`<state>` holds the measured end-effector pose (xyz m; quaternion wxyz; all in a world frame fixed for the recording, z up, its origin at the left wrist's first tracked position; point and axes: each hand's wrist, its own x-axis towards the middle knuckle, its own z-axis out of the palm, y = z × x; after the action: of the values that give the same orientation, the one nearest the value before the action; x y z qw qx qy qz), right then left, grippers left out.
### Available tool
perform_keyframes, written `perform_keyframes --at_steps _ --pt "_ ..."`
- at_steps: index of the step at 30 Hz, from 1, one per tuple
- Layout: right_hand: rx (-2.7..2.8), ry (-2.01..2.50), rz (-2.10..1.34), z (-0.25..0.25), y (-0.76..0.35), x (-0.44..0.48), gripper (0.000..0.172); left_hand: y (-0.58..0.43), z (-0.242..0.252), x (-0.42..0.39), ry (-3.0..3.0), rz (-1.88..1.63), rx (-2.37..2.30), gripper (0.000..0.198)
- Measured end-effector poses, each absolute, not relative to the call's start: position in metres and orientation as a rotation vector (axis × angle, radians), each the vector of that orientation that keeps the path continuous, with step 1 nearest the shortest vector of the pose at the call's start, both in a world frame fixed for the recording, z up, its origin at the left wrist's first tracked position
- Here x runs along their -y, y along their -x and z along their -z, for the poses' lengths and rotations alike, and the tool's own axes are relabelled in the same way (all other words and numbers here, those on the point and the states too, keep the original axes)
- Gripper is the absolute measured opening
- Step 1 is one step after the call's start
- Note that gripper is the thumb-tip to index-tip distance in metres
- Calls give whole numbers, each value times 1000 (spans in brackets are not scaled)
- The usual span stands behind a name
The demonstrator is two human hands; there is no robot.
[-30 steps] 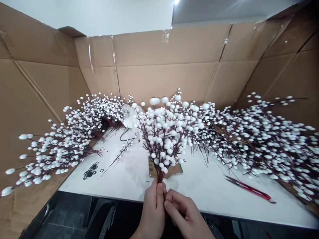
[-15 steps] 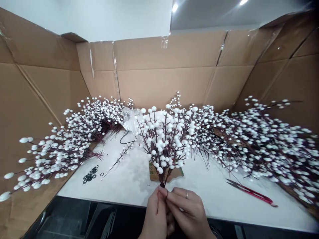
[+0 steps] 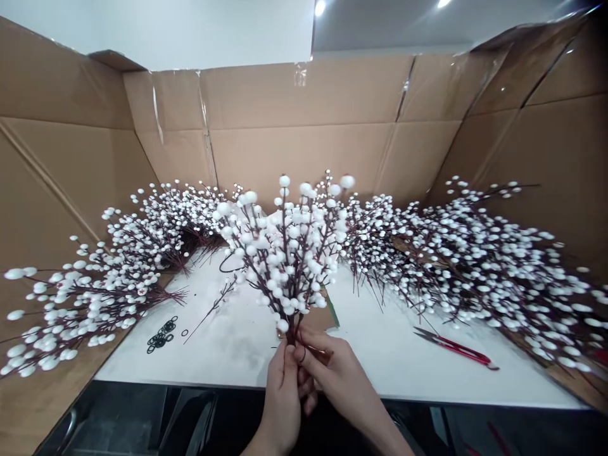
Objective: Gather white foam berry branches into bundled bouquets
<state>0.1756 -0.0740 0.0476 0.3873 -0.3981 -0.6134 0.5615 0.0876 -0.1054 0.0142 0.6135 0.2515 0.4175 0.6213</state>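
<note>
A bunch of artificial berry stems (image 3: 285,266) with white berries on dark brown twigs stands upright in front of me. My left hand (image 3: 284,386) is closed round the lower stems. Against them, my right hand (image 3: 327,367) pinches with thumb and forefinger, where a thin dark loop shows that looks like a black rubber ring (image 3: 302,356). The fingers hide the stem ends and part of the loop. Beyond the bunch lies a piece of cardboard (image 3: 331,316), partly covered by it.
Black rubber rings (image 3: 162,335) lie in a pile on the white table (image 3: 228,361), near a single twig (image 3: 211,310). Red-handled snips (image 3: 456,349) rest at the right. Berry stems are heaped at left (image 3: 109,278) and right (image 3: 475,266). Cardboard walls (image 3: 304,95) enclose the table.
The bunch and both hands have shifted left and slightly up in view, with the bunch turned a little. My right fingers have moved higher along the stems. The whole view has shifted somewhat.
</note>
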Motion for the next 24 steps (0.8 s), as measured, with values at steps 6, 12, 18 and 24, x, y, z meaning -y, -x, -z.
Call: perform_keyframes --at_steps 6,12,18,24 --pt "1421 1047 -1821 -39 -170 68 47 -92 -1 102 -675 -1398 -981 47" --pt "1347 1019 -1633 -39 -179 70 42 -80 -12 103 -755 -1261 -801 42" --pt "1597 957 -1310 -51 -195 69 38 -45 -46 105 -1130 -1308 -1077 35" --pt "1561 734 -1678 -45 -177 83 38 -45 -41 106 -893 -1173 -856 44"
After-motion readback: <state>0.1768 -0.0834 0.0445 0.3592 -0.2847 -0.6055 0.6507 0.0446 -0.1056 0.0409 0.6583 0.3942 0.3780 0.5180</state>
